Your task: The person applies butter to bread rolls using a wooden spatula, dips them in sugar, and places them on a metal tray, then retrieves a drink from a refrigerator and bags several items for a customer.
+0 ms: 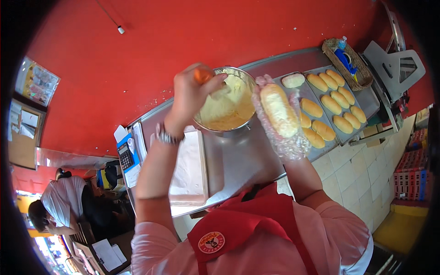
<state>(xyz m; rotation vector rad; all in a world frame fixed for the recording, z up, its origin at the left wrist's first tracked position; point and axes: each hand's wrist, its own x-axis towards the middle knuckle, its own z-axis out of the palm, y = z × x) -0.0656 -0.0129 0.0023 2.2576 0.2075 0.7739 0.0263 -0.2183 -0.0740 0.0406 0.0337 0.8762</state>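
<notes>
Bakery kitchen: metal worktable (243, 160), bowl (225, 131) of pale cream (236, 87), 2 trays (318, 94) of bread rolls (331, 105).

The left hand (189, 91) is closed in a firm grip, thumb pointing toward the right hand (274, 131) and reaching farther forward than it. Behind it come the banded left wrist (174, 124) and the bare left forearm (158, 172). The right hand, sheathed in clear plastic, is cupped palm up; the right forearm (305, 178) slants in behind it.

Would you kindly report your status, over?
Left hand gripping orange-handled tool at bowl. Plastic-covered right hand holding cream-topped roll. Loaded trays close on the right.
</notes>
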